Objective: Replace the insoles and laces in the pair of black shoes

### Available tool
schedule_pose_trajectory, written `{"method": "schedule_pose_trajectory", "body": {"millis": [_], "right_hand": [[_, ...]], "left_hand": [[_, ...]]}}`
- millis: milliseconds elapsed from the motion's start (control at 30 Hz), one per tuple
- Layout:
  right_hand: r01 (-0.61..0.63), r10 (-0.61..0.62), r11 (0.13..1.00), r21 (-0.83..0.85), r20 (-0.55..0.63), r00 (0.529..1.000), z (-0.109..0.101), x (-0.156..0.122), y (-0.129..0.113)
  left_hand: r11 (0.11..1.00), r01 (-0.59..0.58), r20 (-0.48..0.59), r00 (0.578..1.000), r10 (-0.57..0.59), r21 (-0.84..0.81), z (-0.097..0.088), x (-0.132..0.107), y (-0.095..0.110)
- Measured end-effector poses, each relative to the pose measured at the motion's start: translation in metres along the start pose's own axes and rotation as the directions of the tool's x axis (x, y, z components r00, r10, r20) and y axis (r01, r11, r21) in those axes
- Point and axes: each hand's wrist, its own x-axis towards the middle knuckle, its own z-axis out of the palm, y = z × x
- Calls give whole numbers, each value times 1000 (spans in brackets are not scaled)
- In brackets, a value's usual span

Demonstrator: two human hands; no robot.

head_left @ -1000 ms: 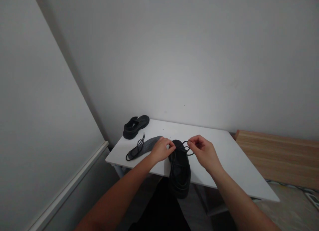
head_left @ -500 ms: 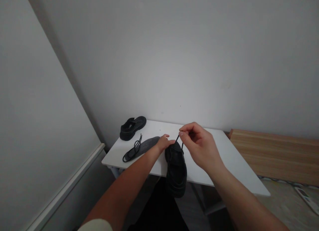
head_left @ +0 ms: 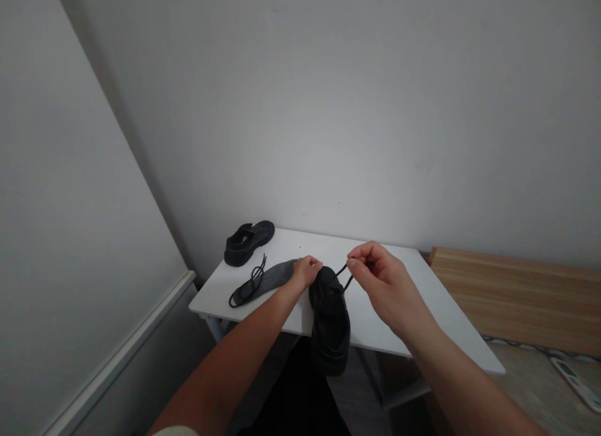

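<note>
A black leather shoe (head_left: 330, 323) lies with its front end reaching past the near table edge. My left hand (head_left: 307, 271) grips the top of the shoe near its opening. To the right, my right hand (head_left: 381, 280) pinches a thin black lace (head_left: 342, 275) that runs from the shoe's top, and the lace's path inside the shoe is hidden. Left of the shoe lie a grey insole (head_left: 272, 280) and a loose black lace (head_left: 251, 284) coiled over its end.
A second black shoe (head_left: 248, 243) lies at the far left of the white table (head_left: 370, 323), close to the wall. Beyond the table's right side stands a wooden board (head_left: 511, 301). A white remote-like device (head_left: 573, 383) and a cable lie on the floor at right.
My right hand has come down and moved right of the shoe, with the lace still pinched. My left hand has moved slightly up the shoe. The view has shifted a little.
</note>
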Motion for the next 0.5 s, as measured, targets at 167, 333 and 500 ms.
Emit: {"method": "schedule_pose_trajectory", "body": {"millis": [167, 333, 500], "right_hand": [[78, -77, 992, -97, 13, 997, -5, 3, 8], [129, -129, 985, -116, 8, 992, -4, 5, 3], [158, -161, 963, -217, 2, 987, -5, 3, 0]], "left_hand": [[994, -97, 169, 982, 88, 46, -26, -20, 1], [979, -190, 220, 960, 171, 70, -37, -30, 10], [960, -264, 243, 941, 235, 94, -40, -31, 16]]}}
